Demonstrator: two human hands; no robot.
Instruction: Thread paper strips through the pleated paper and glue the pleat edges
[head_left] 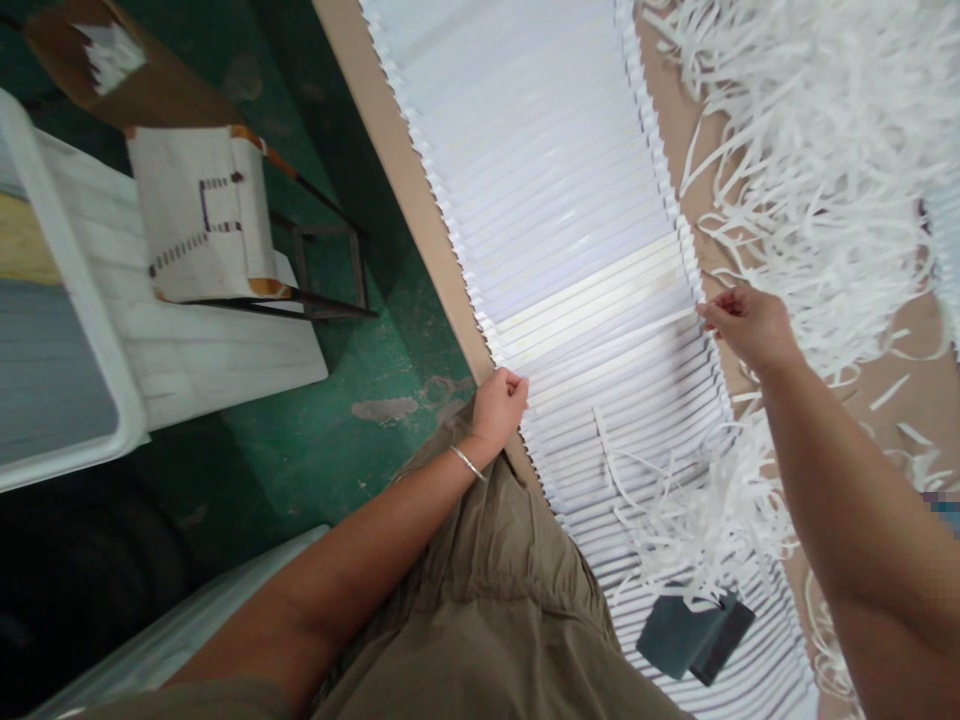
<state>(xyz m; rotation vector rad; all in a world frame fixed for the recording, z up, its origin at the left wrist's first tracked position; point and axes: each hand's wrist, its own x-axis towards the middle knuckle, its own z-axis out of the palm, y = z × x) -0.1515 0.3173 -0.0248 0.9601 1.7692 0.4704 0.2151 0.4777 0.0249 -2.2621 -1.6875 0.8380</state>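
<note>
A long row of overlapping white sheets (pixel 547 130) runs along the brown tabletop, its edges stepped like shingles. One narrow white strip (pixel 622 338) lies across the row between my two hands. At the row's left edge, my left hand (pixel 501 408) is closed in a pinch on the strip's near end. My right hand (pixel 752 325) pinches the other end at the right edge, fingertips together. Loose white strips (pixel 712 510) lie tangled on the lower part of the row. Beside them rest dark flat pieces (pixel 686 630), whose kind I cannot make out.
A large heap of white strips (pixel 840 170) covers the right of the brown table (pixel 442 245). Left of the table edge, a stool with a white padded seat (pixel 202 215) and a white plastic bin (pixel 124 400) stand on the green floor (pixel 375 365).
</note>
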